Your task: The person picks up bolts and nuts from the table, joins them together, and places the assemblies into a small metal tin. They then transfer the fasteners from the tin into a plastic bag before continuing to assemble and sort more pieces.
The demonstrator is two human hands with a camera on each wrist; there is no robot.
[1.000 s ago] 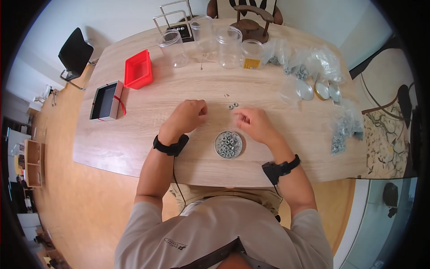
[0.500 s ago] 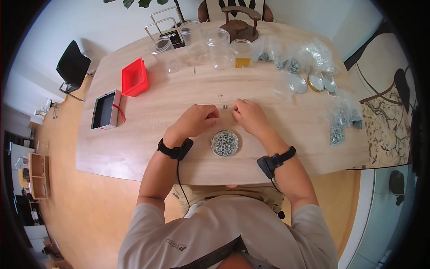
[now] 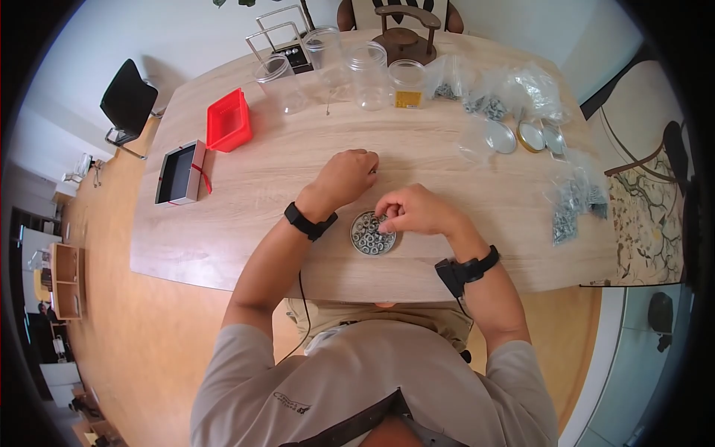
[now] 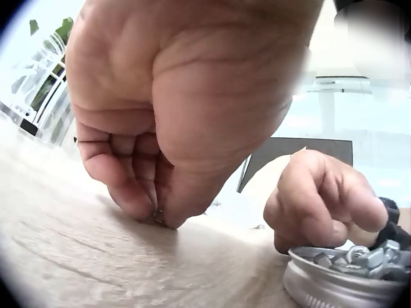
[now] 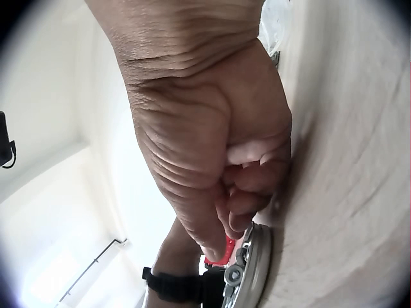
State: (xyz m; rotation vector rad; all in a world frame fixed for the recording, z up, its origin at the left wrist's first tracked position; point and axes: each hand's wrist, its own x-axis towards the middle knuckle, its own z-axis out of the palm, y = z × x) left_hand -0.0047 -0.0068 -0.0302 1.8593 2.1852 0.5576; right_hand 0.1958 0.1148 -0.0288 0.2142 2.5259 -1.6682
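Observation:
A round metal lid [image 3: 354, 242] full of hex nuts [image 3: 370, 240] sits on the table in front of the person. Beyond it, at the tabletop, the left hand [image 3: 346, 177] pinches a small metal nut [image 4: 159, 215] between thumb and finger; only a glint of it shows in the left wrist view. The right hand [image 3: 421, 210] hovers at the lid's far right edge, thumb and index tips apart over the nuts. Its other fingers are loosely bent, and no nut shows between them in the right wrist view [image 5: 218, 147].
A red basket [image 3: 246, 134] and an open grey box [image 3: 199, 153] stand on the left. Clear plastic jars [image 3: 366, 78] line the back. Bags of hardware [image 3: 570, 205] and several metal lids [image 3: 501, 138] lie on the right.
The left hand has moved forward and right to where the loose nuts lay. The right hand has drawn back from that spot to the lid. No loose nut shows on the tabletop now.

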